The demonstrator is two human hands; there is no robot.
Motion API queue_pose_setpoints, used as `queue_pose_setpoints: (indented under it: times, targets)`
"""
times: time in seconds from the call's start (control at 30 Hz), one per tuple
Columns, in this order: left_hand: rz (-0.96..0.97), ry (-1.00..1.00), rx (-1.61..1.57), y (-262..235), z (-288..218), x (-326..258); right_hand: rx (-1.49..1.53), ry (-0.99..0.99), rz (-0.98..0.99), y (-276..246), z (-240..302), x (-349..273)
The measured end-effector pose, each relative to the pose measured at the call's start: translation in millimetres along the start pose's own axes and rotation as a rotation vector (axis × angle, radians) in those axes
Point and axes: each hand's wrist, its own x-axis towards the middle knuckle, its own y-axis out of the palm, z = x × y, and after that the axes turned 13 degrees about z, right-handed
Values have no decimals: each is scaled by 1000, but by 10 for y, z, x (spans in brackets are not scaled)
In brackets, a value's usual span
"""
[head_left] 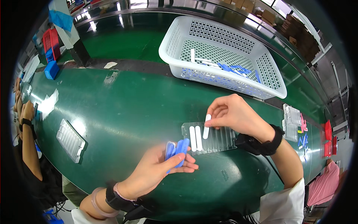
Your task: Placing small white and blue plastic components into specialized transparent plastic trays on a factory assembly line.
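Note:
A clear grooved plastic tray (220,142) lies on the green table in front of me. Two white round-ended strips (195,138) rest side by side in the grooves at its left end. Between the thumb and fingers of my right hand (236,115) is another white strip (206,130), tilted over the tray just right of those two. My left hand (151,168) grips a small bunch of blue strips (180,151) by the tray's lower left corner. Its fingertips point toward the tray; part of the bunch is hidden by the thumb.
Beyond the tray stands a white perforated basket (216,81) holding loose white and blue strips (238,70). Another clear tray (71,141) lies at the left, and more trays (292,121) at the right beside pink and blue pieces. Other people's arms (31,149) show at the far left.

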Motion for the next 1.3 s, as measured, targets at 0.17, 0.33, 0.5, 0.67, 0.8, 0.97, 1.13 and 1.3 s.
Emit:
queue_pose_setpoints:
  times: [0.17, 0.33, 0.5, 0.67, 0.8, 0.97, 1.13, 1.3]
  targets:
    - [-18, 3, 30, 39, -38, -18, -449, -87, -76, 91, -73, -22]
    - [-46, 16, 18, 45, -29, -18, -17, -192, 53, 287, 91, -223]
    - [-55, 20, 33, 35, -11, 5, 506, -246, 33, 459, 87, -288]
    - [-108, -4, 63, 28, -16, 40, -608, -581, -384, 283, -147, -299]
    - [-94, 55, -19, 56, -13, -2, -1045, -564, -331, 522, -245, -417]
    - [-49, 52, 1, 43, -1, 10, -721, -472, -269, 587, -147, -583]
    - [15, -1, 40, 41, 4, 16, 440, -338, -5, 652, -54, -417]
    - [46, 6, -61, 56, -25, 4, 662, -351, 1, 486, -69, -381]
